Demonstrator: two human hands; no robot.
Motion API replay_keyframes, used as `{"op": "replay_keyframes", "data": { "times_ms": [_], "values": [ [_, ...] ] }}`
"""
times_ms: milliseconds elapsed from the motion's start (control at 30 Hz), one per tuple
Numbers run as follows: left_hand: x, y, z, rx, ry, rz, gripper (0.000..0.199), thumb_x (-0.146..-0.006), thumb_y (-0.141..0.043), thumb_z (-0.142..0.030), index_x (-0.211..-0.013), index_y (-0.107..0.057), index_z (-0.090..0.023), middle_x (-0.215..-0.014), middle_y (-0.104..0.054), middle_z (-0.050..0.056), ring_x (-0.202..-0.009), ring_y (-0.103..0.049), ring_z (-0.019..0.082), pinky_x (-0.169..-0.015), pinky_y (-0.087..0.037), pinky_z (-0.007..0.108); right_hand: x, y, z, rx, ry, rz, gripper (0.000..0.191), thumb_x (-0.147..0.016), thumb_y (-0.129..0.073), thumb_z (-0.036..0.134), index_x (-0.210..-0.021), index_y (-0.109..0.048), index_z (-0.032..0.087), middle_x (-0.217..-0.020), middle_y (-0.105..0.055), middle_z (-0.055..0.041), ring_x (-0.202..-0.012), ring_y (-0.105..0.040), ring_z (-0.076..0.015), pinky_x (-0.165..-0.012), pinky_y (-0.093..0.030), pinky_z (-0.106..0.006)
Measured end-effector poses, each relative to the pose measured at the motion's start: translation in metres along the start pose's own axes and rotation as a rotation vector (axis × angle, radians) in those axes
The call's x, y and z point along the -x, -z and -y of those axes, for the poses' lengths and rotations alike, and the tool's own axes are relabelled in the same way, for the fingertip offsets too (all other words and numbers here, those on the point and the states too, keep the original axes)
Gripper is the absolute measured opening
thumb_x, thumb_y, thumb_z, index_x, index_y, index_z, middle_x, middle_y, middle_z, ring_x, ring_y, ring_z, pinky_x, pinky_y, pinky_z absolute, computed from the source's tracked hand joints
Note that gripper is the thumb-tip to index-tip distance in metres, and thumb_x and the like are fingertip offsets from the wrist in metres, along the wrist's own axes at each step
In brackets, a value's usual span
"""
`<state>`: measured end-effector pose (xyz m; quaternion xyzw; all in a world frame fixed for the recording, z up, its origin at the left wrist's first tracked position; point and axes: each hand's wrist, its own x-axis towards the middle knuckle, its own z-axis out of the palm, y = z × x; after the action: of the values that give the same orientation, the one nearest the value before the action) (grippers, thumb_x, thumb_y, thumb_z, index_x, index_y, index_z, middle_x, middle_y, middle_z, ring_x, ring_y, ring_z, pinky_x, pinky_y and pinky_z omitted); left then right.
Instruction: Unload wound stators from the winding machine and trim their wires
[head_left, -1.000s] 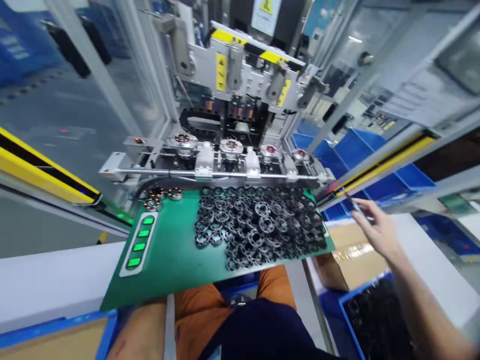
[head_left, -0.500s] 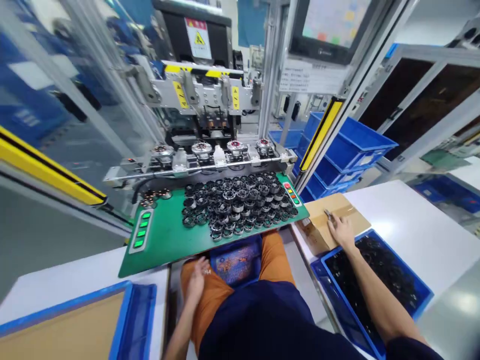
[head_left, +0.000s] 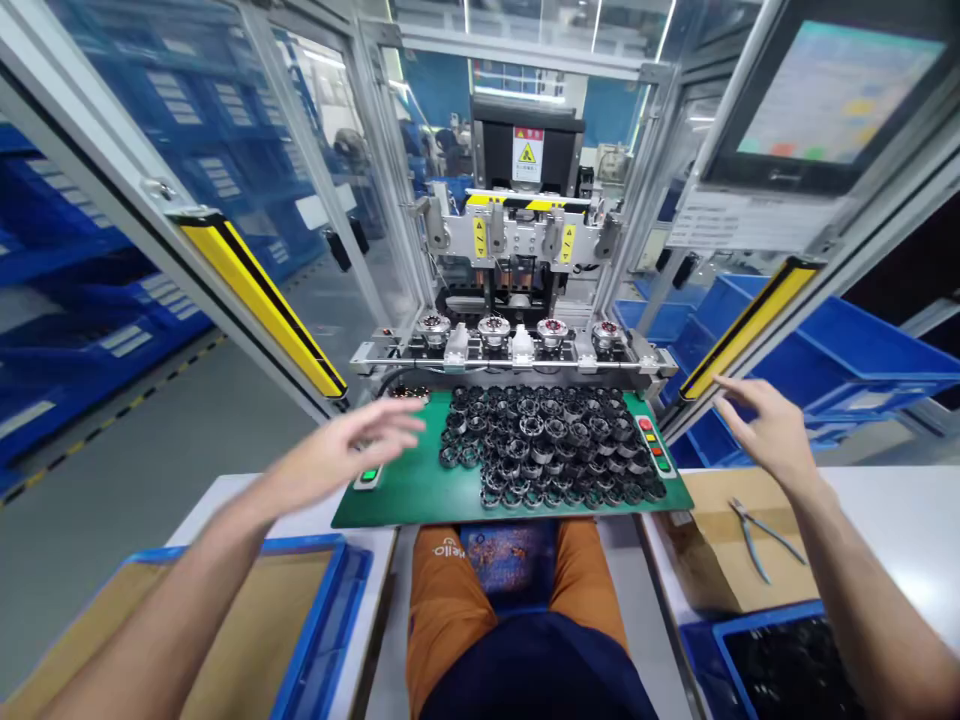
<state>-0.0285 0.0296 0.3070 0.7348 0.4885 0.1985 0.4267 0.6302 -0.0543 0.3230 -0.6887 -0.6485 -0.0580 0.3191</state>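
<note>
My left hand (head_left: 371, 440) is raised over the left end of the green work surface (head_left: 409, 495), fingers apart and nothing in them. My right hand (head_left: 769, 425) hovers near the right yellow light bar (head_left: 750, 325), its fingers spread and holding nothing. Many black ring parts (head_left: 555, 430) lie between the hands, stacked on the green surface. Behind them, a fixture rail (head_left: 480, 366) carries several round metal parts, among them one with a red centre (head_left: 552, 330). Blue-handled pliers (head_left: 757, 535) lie on a cardboard box (head_left: 720, 580) below my right hand.
A machine press (head_left: 525, 215) stands behind the rail. Left is a second yellow light bar (head_left: 262, 305), with a blue-rimmed tray (head_left: 300, 635) lower down. Blue bins (head_left: 847, 350) and a monitor (head_left: 840, 90) are right. A blue bin of black parts (head_left: 795, 665) sits lower right.
My left hand has risen from my lap to above the green surface. My right hand has left the pliers and moved up beside the light bar. The view has shifted.
</note>
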Motion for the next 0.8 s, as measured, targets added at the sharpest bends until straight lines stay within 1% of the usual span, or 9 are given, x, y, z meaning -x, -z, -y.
{"op": "replay_keyframes", "data": {
  "times_ms": [67,133,200,233,333,400,533,667,800],
  "values": [
    [-0.064,0.043,-0.024,-0.202,-0.087,-0.194,0.091,-0.100,-0.074,-0.082,-0.173,-0.067,-0.029,-0.158,-0.081,0.010,-0.138,-0.079,0.032,-0.126,-0.060,0.048,-0.058,-0.018,0.054,-0.067,0.116,0.040,0.051,-0.113,-0.068,0.058,-0.151,-0.084,0.028,-0.136,-0.086,-0.0146,-0.119,-0.084,-0.0316,-0.118,-0.064,-0.047],
    [-0.131,0.071,-0.038,-0.504,-0.149,-0.276,0.082,-0.099,-0.078,-0.074,-0.163,-0.074,-0.023,-0.157,-0.080,0.014,-0.141,-0.076,0.033,-0.129,-0.057,0.048,-0.117,-0.050,0.117,-0.107,0.249,0.179,0.050,-0.116,-0.066,0.055,-0.153,-0.083,0.025,-0.139,-0.088,-0.0129,-0.122,-0.084,-0.0296,-0.118,-0.063,-0.044],
    [-0.186,0.088,-0.043,-0.786,-0.101,-0.291,0.071,-0.105,-0.078,-0.063,-0.159,-0.076,-0.016,-0.158,-0.076,0.018,-0.148,-0.070,0.035,-0.132,-0.053,0.047,-0.169,-0.091,0.180,0.008,0.301,0.400,0.050,-0.120,-0.062,0.047,-0.159,-0.080,0.021,-0.134,-0.089,-0.0131,-0.118,-0.084,-0.0295,-0.116,-0.062,-0.044],
    [-0.208,0.092,-0.043,-0.894,-0.054,-0.266,0.071,-0.107,-0.077,-0.060,-0.162,-0.074,-0.015,-0.159,-0.074,0.020,-0.148,-0.068,0.036,-0.132,-0.052,0.046,-0.191,-0.112,0.208,0.106,0.313,0.530,0.051,-0.121,-0.059,0.043,-0.164,-0.076,0.020,-0.137,-0.089,-0.0131,-0.123,-0.083,-0.0294,-0.119,-0.061,-0.044],
    [-0.246,0.097,-0.036,-0.994,-0.022,-0.246,0.063,-0.102,-0.088,-0.054,-0.150,-0.082,-0.015,-0.157,-0.073,0.021,-0.151,-0.061,0.039,-0.129,-0.051,0.047,-0.237,-0.169,0.270,0.196,0.343,0.665,0.047,-0.118,-0.070,0.033,-0.163,-0.076,0.018,-0.139,-0.088,-0.0139,-0.133,-0.081,-0.0300,-0.125,-0.058,-0.045],
    [-0.258,0.096,-0.027,-1.021,-0.036,-0.242,0.055,-0.096,-0.095,-0.052,-0.139,-0.088,-0.017,-0.156,-0.072,0.020,-0.152,-0.058,0.040,-0.128,-0.050,0.046,-0.254,-0.200,0.291,0.237,0.353,0.737,0.047,-0.117,-0.077,0.038,-0.160,-0.075,0.018,-0.144,-0.084,-0.0137,-0.133,-0.080,-0.0293,-0.123,-0.062,-0.050],
    [-0.273,0.095,-0.007,-1.050,-0.060,-0.214,0.043,-0.097,-0.095,-0.054,-0.124,-0.091,-0.021,-0.149,-0.073,0.018,-0.151,-0.057,0.040,-0.128,-0.048,0.047,-0.271,-0.242,0.305,0.340,0.320,0.914,0.046,-0.115,-0.083,0.048,-0.149,-0.077,0.018,-0.148,-0.078,-0.0132,-0.130,-0.079,-0.0291,-0.113,-0.070,-0.053],
    [-0.290,0.100,0.002,-1.057,-0.042,-0.130,0.043,-0.100,-0.092,-0.056,-0.122,-0.091,-0.019,-0.148,-0.075,0.021,-0.148,-0.060,0.042,-0.125,-0.052,0.050,-0.280,-0.265,0.312,0.391,0.238,1.038,0.043,-0.116,-0.082,0.047,-0.147,-0.077,0.019,-0.148,-0.078,-0.0133,-0.128,-0.079,-0.0282,-0.111,-0.071,-0.050],
    [-0.298,0.097,-0.001,-1.060,0.035,-0.004,0.049,-0.110,-0.084,-0.060,-0.119,-0.092,-0.013,-0.135,-0.082,0.024,-0.145,-0.067,0.042,-0.119,-0.059,0.049,-0.279,-0.279,0.321,0.342,0.204,1.104,0.045,-0.115,-0.083,0.047,-0.148,-0.076,0.018,-0.146,-0.078,-0.0133,-0.125,-0.080,-0.0276,-0.107,-0.073,-0.049]
  ]
}}
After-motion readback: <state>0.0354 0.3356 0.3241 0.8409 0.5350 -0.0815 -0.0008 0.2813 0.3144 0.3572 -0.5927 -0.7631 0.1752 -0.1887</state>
